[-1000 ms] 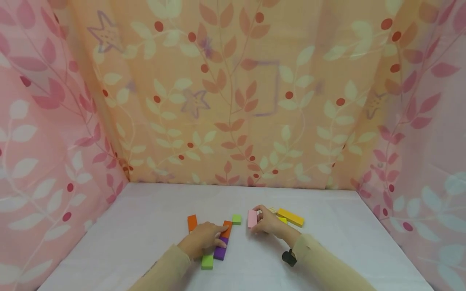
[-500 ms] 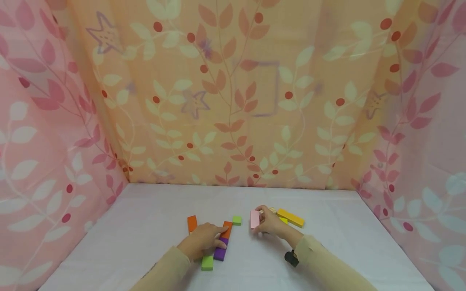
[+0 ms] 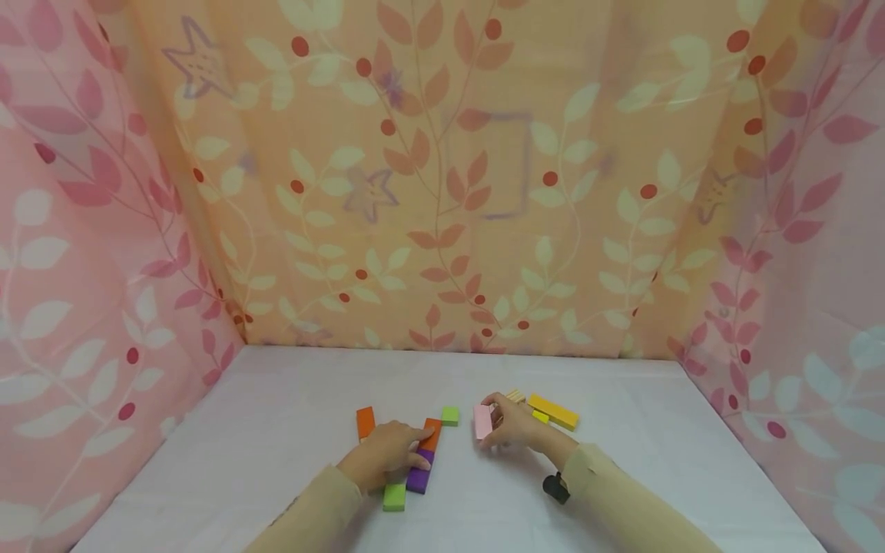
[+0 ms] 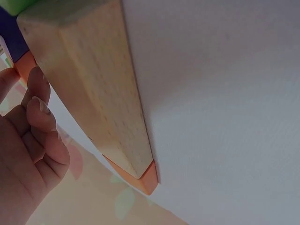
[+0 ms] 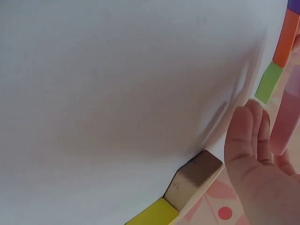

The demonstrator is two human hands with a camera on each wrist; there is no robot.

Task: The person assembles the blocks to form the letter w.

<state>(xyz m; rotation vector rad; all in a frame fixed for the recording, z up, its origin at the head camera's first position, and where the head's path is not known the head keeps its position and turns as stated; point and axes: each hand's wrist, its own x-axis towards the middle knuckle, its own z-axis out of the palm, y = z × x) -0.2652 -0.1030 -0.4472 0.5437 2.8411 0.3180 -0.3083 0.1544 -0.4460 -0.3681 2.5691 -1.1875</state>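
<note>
Thumb down on the purple block (image 3: 418, 480), that's the left hand (image 3: 387, 455), index finger stretched out to touch the orange block (image 3: 432, 435) sitting against the purple block's far end, its other fingers loosely curled! Well to the right of the purple block and a little farther out, the right hand (image 3: 513, 426) has the pink block (image 3: 482, 422) pinched between thumb and fingers. Does its underside meet the white table (image 3: 636, 476)? I cannot tell.

Just left of the purple block, on the near side, there's a green block (image 3: 394, 498); farther left runs a pale wooden block (image 4: 89, 89), mostly under the hand from above but big in the left wrist view, a second orange block (image 3: 365, 421) capping its far end. Out beyond the purple block, a small green block (image 3: 450, 416) touches the first orange one. And farthest right of the purple block, past the right hand, a yellow block (image 3: 541, 417), a long amber block (image 3: 553, 412) and a striped piece (image 3: 515, 396) cluster together!
</note>
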